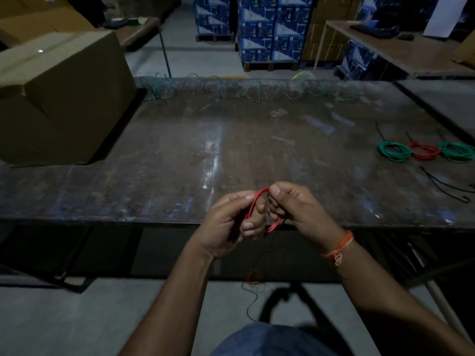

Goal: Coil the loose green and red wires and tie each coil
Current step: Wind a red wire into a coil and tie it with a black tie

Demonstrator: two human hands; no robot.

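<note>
Both hands hold a small red wire coil (260,195) above the table's near edge. My left hand (230,223) grips its left side with fingers curled through the loop. My right hand (295,209) pinches the coil's top and right side. A thin tail of wire hangs from the coil down toward the floor (253,278). A long loose green wire (257,92) lies in loops along the far edge of the table. At the right sit two green coils (394,151) (457,151) with a red coil (424,151) between them.
The worn dark table (180,150) spans the view. A large cardboard box (59,98) stands on its left end. Black cable ties (447,187) lie near the finished coils. Stacked blue cartons (270,29) and another table (401,50) stand behind.
</note>
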